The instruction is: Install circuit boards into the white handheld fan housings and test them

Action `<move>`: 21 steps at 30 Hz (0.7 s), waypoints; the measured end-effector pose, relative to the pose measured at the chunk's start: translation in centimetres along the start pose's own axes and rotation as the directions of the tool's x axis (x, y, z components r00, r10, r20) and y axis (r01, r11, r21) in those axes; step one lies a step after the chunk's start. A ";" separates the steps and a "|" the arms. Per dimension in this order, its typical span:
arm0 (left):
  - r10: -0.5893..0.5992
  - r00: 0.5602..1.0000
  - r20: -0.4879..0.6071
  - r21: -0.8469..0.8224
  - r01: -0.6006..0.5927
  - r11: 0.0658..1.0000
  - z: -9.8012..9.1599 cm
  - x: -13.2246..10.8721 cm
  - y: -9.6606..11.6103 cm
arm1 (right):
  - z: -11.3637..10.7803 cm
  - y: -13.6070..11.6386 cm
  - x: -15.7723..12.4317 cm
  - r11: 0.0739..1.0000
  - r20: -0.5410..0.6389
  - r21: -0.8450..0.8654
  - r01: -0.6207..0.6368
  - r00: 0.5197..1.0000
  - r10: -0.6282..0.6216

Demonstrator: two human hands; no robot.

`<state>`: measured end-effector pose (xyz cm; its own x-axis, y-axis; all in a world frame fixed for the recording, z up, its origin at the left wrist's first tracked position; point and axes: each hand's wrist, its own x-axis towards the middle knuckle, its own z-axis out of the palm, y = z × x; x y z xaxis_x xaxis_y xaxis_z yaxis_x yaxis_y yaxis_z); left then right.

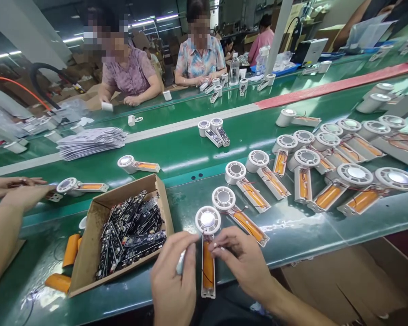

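A white handheld fan body [207,220] lies in front of me, its round grille away from me and its open handle towards me. An orange-wrapped battery [208,267] and thin dark wires fill the handle. My left hand [175,276] is closed beside the handle's left side, fingertips by the neck below the grille; something pale shows between its thumb and fingers. From the right, my right hand [243,260] pinches at the upper handle, where the thin wires run; a tiny white bit shows at its fingertips. A cardboard box [85,253] of black circuit boards [132,231] stands left of my hands.
Several similar fan bodies [255,194] spread across the right side. Loose orange batteries [70,250] lie left of the box. A co-worker's hands [20,194] work at far left near another fan body [68,185]. Stacked white papers [91,142] lie on the green belt [177,154]. People sit opposite.
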<state>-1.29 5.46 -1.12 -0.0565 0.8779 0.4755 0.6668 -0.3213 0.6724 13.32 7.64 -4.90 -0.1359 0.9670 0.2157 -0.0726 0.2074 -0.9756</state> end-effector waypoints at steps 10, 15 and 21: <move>0.097 0.979 0.180 0.058 -0.109 0.992 -0.1 1.6 0.0 | -1.4 -0.7 0.4 0.999 0.085 0.025 -0.044 0.996 0.042; -0.018 0.974 0.227 -0.016 0.022 1.000 -1.1 0.5 -0.2 | -1.1 -1.3 0.6 0.953 0.101 0.195 -0.234 0.971 0.218; -0.186 0.962 0.202 0.009 0.188 0.982 -1.0 0.0 -0.6 | -0.8 -2.1 1.0 0.951 0.144 0.154 -0.268 0.958 0.246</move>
<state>-2.42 5.24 -0.95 -0.0279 0.9756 0.2179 0.6507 -0.1478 0.7448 14.10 8.27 -2.67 -0.2906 0.9564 -0.0277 -0.1845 -0.0844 -0.9792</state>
